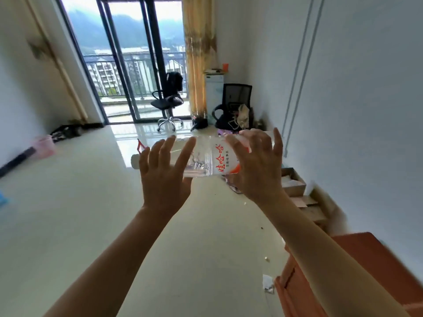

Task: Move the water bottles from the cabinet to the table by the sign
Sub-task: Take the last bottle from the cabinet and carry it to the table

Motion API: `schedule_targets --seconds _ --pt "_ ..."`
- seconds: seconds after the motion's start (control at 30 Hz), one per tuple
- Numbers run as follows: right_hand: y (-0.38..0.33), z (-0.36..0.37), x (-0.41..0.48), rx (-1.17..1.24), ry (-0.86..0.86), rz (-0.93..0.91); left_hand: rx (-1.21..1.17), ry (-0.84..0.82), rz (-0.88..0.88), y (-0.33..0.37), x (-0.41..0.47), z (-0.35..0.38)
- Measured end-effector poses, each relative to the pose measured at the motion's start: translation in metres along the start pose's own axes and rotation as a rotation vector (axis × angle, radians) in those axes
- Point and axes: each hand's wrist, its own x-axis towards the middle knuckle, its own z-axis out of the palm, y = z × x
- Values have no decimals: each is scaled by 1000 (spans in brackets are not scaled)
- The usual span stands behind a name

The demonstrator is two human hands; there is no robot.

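A clear plastic water bottle with a white and red label lies sideways in the air at the middle of the head view, its white cap pointing left. My right hand wraps around the labelled end and grips it. My left hand is in front of the neck end with fingers spread, touching or nearly touching the bottle; whether it grips is unclear. An orange wooden cabinet stands at the lower right, against the wall. No table or sign shows.
A glossy tiled floor stretches ahead to glass balcony doors. A black office chair stands by the doors, another chair and clutter by the right wall. Cardboard boxes line the right wall. Paper scraps lie near the cabinet.
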Motion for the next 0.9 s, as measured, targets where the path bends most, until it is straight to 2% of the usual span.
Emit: schedule_targets --seconds 0.27,0.57,0.77,0.9 --pt "-161 122 99 242 86 -212 256 -21 -176 -187 -31 -13" --pt "-353 307 215 557 179 -367 566 -123 -309 -404 -46 13" --pt "-468 409 320 741 179 -453 749 -148 -383 -540 -20 33" --pt "-565 448 360 865 135 -546 877 -143 -460 -619 -36 18"
